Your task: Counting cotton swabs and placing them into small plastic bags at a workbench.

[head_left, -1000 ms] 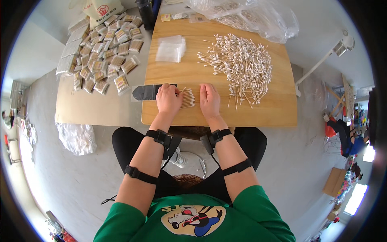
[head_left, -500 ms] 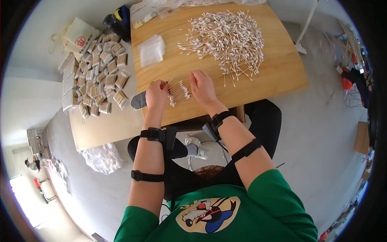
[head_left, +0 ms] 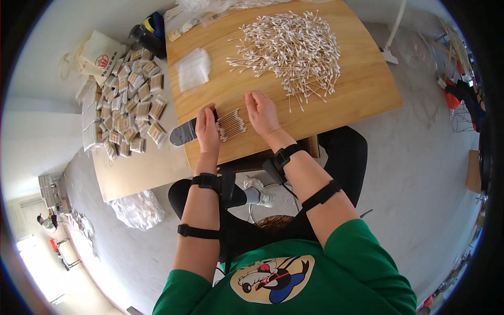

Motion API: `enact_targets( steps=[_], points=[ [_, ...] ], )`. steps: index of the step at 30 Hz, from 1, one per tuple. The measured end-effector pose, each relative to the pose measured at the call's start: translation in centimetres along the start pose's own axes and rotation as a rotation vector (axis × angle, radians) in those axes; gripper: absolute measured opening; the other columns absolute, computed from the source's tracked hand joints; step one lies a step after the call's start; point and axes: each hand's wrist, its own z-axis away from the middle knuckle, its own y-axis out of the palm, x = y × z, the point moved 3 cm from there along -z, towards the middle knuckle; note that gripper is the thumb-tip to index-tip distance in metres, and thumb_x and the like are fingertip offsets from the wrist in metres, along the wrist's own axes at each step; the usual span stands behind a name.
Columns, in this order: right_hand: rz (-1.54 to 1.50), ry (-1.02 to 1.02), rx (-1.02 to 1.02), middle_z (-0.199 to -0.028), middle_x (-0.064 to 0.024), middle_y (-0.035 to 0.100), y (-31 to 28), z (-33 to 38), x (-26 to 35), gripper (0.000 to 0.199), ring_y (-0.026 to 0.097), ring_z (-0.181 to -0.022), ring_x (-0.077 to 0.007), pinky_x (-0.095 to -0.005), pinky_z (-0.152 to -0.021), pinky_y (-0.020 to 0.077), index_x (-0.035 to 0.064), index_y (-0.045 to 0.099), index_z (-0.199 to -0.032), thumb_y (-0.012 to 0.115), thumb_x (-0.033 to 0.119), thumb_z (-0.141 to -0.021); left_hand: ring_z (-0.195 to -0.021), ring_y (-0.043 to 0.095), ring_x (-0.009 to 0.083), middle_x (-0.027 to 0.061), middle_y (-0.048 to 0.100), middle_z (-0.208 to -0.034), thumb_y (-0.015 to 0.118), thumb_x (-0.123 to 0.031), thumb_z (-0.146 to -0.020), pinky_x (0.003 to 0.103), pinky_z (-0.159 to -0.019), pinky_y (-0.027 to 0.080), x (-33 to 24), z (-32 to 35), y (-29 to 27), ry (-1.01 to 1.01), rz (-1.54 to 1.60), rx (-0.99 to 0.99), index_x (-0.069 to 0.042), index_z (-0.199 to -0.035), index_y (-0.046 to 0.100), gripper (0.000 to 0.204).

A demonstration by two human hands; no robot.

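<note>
Row of swabs (head_left: 231, 125) sits left and this side of the big swab heap (head_left: 296, 52); probably feather-light and snappable, so I'd pinch mid-stick. Left hand (head_left: 208, 130)'s curled farther left, can't tell if it's gripping; right hand (head_left: 264, 115), nearer the heap, looks half-curled and empty.

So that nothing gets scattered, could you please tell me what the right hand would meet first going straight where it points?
The right hand would probably meet the pile of loose cotton swabs at its left fringe, though height is unclear.
</note>
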Motion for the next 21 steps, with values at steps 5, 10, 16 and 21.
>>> enact_targets(
  steps=[5,10,16,21],
  points=[
    [-0.037,-0.036,0.055,-0.096,-0.0199,0.063,0.4,0.2,0.6,0.026,0.059,-0.09,-0.042,-0.0452,-0.077,0.0489,0.0013,0.059,-0.102,0.047,0.024,-0.102,-0.133,0.042,0.0236,0.0132,0.049,-0.141,0.034,-0.039,-0.107,0.036,-0.114,0.029,0.1,1.6,1.2,-0.027,0.331,-0.034,0.002,-0.139,0.045,0.053],
    [-0.087,-0.122,0.102,-0.111,-0.0225,0.061,2.2,1.3,1.4,0.031,0.058,-0.103,-0.0426,-0.0436,-0.088,0.0486,0.0002,0.055,-0.116,0.044,0.027,-0.103,-0.141,0.033,0.0242,0.0142,0.037,-0.151,0.031,-0.042,-0.107,0.036,-0.118,0.024,-0.3,1.7,2.0,-0.025,0.504,-0.02,0.0,-0.147,0.033,0.058],
    [-0.096,-0.099,0.135,-0.116,-0.0227,0.059,3.0,1.8,1.6,0.033,0.056,-0.108,-0.0417,-0.0433,-0.092,0.0476,-0.0006,0.053,-0.119,0.044,0.026,-0.103,-0.142,0.03,0.0263,0.0174,0.033,-0.153,0.028,-0.045,-0.106,0.037,-0.119,0.021,-0.6,2.0,2.9,-0.003,0.535,-0.02,-0.002,-0.149,0.026,0.061],
    [-0.072,-0.125,0.109,-0.12,-0.0223,0.058,3.7,2.1,1.9,0.033,0.055,-0.11,-0.0418,-0.0436,-0.094,0.0464,0.0005,0.052,-0.121,0.043,0.027,-0.103,-0.141,0.032,0.0258,0.0169,0.035,-0.15,0.029,-0.045,-0.106,0.037,-0.119,0.022,-0.5,1.9,3.1,-0.009,0.564,-0.037,-0.001,-0.147,0.028,0.06]
  ],
)
